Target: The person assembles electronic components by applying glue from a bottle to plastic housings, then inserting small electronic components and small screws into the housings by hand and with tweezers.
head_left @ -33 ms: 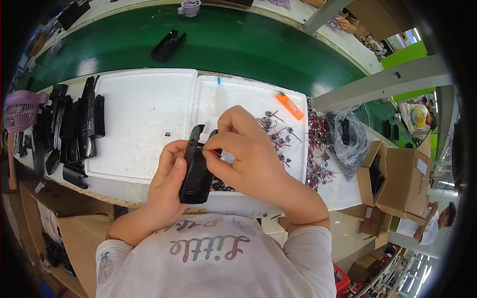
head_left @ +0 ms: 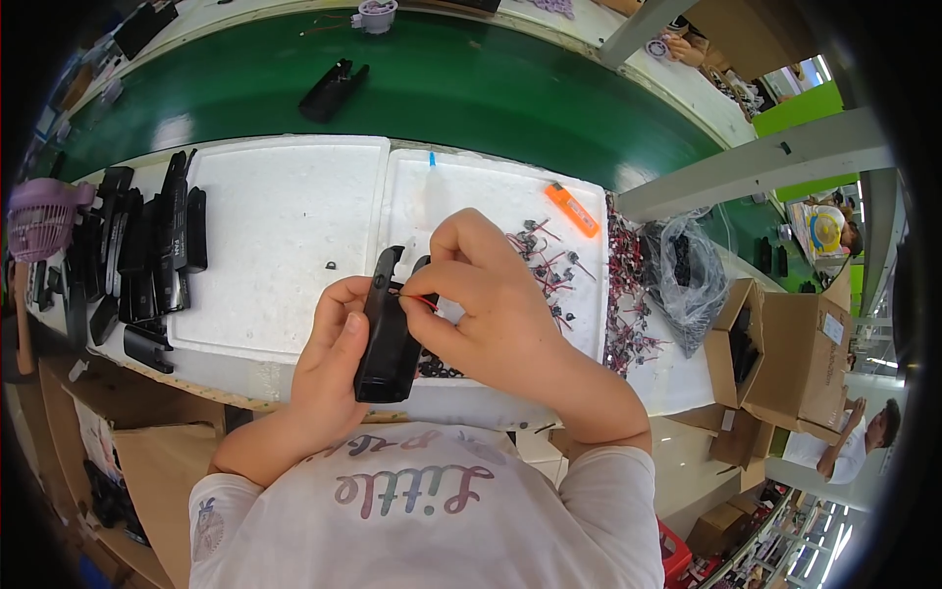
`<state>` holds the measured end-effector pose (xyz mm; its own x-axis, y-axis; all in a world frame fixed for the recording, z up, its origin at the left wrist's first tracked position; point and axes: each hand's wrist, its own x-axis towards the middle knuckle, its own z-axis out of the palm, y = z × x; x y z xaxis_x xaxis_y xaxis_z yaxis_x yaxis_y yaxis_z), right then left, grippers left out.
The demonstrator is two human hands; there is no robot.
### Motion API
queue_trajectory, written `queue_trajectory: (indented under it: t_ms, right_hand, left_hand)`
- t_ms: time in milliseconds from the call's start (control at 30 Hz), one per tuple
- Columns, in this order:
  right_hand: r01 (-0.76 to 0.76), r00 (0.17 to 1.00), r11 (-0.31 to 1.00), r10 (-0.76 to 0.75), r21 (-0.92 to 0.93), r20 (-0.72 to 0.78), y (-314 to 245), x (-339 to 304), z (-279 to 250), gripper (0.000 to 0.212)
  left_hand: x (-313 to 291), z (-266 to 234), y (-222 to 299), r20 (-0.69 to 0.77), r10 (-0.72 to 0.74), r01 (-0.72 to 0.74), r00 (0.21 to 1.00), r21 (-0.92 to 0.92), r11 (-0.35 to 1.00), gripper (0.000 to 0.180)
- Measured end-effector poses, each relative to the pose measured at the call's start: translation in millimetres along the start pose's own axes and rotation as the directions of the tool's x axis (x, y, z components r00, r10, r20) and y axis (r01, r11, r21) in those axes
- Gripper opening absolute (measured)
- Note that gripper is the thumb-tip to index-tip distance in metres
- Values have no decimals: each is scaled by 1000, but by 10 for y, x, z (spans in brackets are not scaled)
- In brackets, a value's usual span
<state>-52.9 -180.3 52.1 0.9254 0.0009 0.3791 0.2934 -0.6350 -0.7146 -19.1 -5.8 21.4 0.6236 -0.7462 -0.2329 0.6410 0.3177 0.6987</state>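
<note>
My left hand (head_left: 337, 348) grips a black plastic housing (head_left: 390, 353) upright, thumb on its near face and fingers behind its left side. Two prongs rise at the housing's top end. With thumb and index finger, my right hand (head_left: 486, 304) pinches a thin red wire (head_left: 424, 301) at the housing's upper opening. The wire's inner end and whatever it joins are hidden by the fingers. Under and beside my right hand, small black parts with red and black wires (head_left: 554, 270) lie scattered on a white foam board (head_left: 461, 182).
Several black housings (head_left: 147, 245) are stacked at left by a purple fan head (head_left: 44, 218). An orange cutter (head_left: 573, 210) lies at the board's far right. Beyond runs a green conveyor belt (head_left: 471, 93) carrying another housing (head_left: 334, 90). A clear plastic bag (head_left: 684, 280) and cardboard boxes (head_left: 800, 353) stand right.
</note>
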Motion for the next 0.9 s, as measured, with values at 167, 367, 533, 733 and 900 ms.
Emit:
queue_trajectory:
  t_ms: [167,367,533,733,900]
  right_hand:
    - [41,999,999,-41,5,-27,0,20,11,13]
    - [54,998,999,-54,-3,-16,8,46,19,14]
    - [97,992,994,-100,-43,-72,58,14,167,14]
    - [119,988,983,-132,-138,-83,100,26,187,15]
    - [75,997,992,-73,-104,22,38,112,-7,16]
  left_hand:
    - [7,19,-6,-31,32,-31,999,32,999,33]
    - [7,27,-16,-72,51,-42,996,113,993,33]
    - [16,13,-28,-77,75,-69,994,87,994,34]
    - [66,62,-21,-153,117,-95,981,144,985,31]
    - [102,67,70,-154,12,-18,988,-37,999,31]
